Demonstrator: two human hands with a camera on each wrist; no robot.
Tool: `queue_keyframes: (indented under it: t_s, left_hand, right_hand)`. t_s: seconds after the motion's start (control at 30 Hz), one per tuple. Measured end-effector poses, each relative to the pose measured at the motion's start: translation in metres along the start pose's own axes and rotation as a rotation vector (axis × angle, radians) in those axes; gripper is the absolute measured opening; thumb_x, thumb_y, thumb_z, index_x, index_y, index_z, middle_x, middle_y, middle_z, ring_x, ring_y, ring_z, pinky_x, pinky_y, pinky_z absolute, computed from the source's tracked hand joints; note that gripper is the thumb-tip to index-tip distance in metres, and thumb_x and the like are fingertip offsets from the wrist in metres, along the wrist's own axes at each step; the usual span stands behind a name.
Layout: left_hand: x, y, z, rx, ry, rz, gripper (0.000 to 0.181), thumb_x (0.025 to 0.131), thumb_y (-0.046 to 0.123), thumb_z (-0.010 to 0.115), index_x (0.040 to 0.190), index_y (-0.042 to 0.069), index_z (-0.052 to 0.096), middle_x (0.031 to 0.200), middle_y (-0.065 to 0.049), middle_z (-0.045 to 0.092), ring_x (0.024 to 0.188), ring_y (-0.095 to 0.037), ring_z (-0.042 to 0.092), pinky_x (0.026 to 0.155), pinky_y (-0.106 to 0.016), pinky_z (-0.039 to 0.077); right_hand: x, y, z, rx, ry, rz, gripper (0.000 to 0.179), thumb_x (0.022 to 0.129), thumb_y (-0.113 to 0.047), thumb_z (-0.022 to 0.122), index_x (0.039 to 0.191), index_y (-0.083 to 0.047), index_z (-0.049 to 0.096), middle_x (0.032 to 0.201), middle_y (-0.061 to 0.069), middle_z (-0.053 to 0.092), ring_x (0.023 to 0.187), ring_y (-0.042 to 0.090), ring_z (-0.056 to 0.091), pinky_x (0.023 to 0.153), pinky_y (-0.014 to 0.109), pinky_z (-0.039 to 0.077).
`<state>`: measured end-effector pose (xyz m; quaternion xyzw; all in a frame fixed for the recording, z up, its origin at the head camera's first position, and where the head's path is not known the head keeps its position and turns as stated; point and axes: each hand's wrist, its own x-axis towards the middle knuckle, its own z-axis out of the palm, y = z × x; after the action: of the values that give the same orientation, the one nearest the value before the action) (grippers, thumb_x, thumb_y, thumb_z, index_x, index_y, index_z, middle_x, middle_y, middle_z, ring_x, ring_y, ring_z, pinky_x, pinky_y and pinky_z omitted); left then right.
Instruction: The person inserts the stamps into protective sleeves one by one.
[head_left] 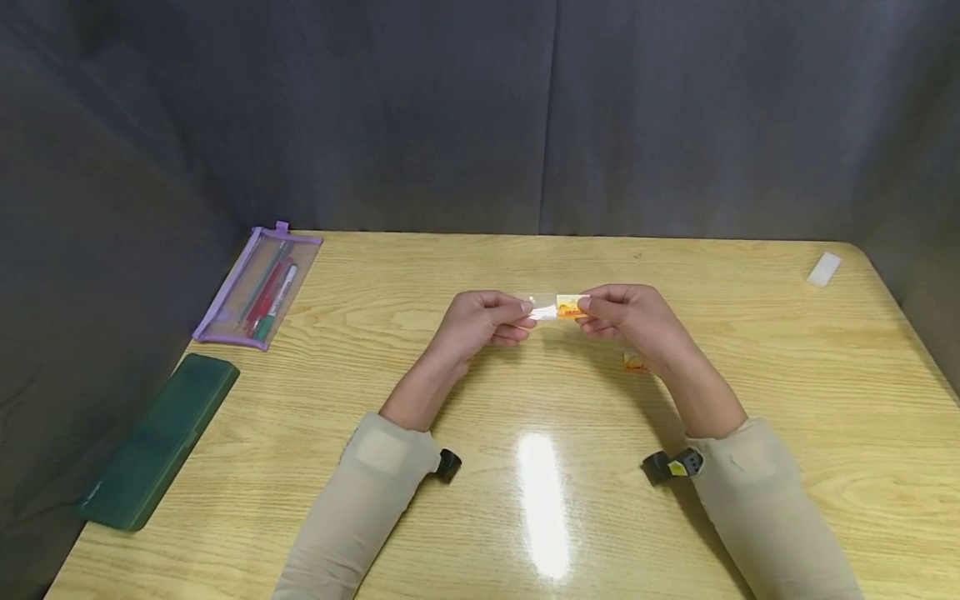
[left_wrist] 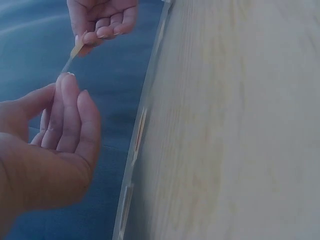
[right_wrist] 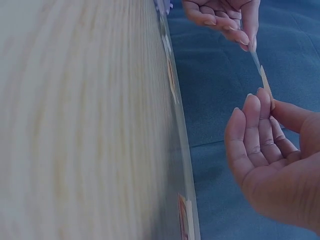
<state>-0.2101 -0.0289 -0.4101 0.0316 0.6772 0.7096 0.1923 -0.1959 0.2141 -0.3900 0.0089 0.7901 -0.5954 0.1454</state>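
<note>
A thin, flat strip [head_left: 568, 308], part clear plastic and part yellow-orange print, stretches between the two hands above the wooden table. My left hand [head_left: 483, 320] pinches its clear end between thumb and fingers. At the printed end, my right hand [head_left: 628, 320] has its thumb on the front and fingers behind. Both wrist views show the strip nearly edge-on, as a narrow band [right_wrist: 266, 85] running from one hand's fingertips to the other's. A second yellow-orange piece [head_left: 634, 362] lies on the table beneath the right wrist, partly covered by it.
On the left lie a purple-edged mesh pouch [head_left: 258, 292] with several pens inside and a dark green case [head_left: 161, 442]. A small white block [head_left: 824, 269] lies near the far right corner. Dark curtains [head_left: 480, 117] hang behind the wooden table [head_left: 420, 517].
</note>
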Motion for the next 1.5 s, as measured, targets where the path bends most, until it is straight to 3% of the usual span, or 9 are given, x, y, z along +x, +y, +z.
queue_keyframes:
  t_s: [0.33,0.67,1.0,1.23,1.5]
  left_hand:
    - [-0.0003,0.0004,0.0023,0.034,0.004,0.036,0.028,0.097,0.021,0.071,0.104,-0.005,0.073,0.083,-0.005,0.078,0.069,-0.011,0.075,0.085,-0.047,0.062]
    - [-0.0014,0.0031,0.0047,0.039,-0.013,0.022,0.034,0.096,0.02,0.072,0.111,-0.01,0.07,0.08,-0.003,0.076,0.068,-0.01,0.073,0.089,-0.049,0.061]
    - [-0.002,0.0006,0.0055,0.049,-0.021,0.051,0.009,0.097,0.009,0.064,0.096,0.001,0.068,0.102,-0.014,0.073,0.07,-0.012,0.072,0.08,-0.036,0.064]
    - [-0.0012,0.0013,0.0056,-0.014,-0.041,0.007,0.019,0.098,0.013,0.066,0.11,-0.002,0.068,0.094,-0.008,0.076,0.07,-0.012,0.074,0.085,-0.038,0.063]
    - [-0.0008,0.0016,0.0038,-0.12,-0.069,-0.061,0.029,0.1,0.013,0.064,0.124,-0.003,0.066,0.111,-0.018,0.076,0.075,-0.011,0.076,0.078,-0.029,0.064]
  right_hand:
    - [-0.0005,-0.0021,0.0009,-0.013,-0.006,0.003,0.038,0.102,-0.025,0.063,0.127,0.005,0.063,0.091,-0.005,0.073,0.087,0.016,0.073,0.088,0.031,0.062]
    - [-0.0018,-0.0054,0.0012,0.008,-0.011,-0.008,0.039,0.101,-0.023,0.064,0.125,0.007,0.062,0.084,-0.009,0.072,0.084,0.012,0.073,0.083,0.026,0.062]
    - [-0.0011,-0.0029,0.004,-0.008,-0.022,-0.001,0.037,0.102,-0.022,0.063,0.125,0.006,0.063,0.087,-0.009,0.072,0.084,0.012,0.073,0.088,0.031,0.062]
    - [-0.0019,-0.0033,0.0046,0.0,-0.01,-0.005,0.037,0.102,-0.025,0.063,0.125,0.005,0.063,0.089,-0.006,0.072,0.086,0.014,0.073,0.089,0.032,0.062]
    - [-0.0032,-0.0036,0.0039,0.123,-0.009,0.005,0.039,0.103,-0.019,0.061,0.132,0.006,0.057,0.089,-0.005,0.074,0.084,0.013,0.075,0.087,0.033,0.062]
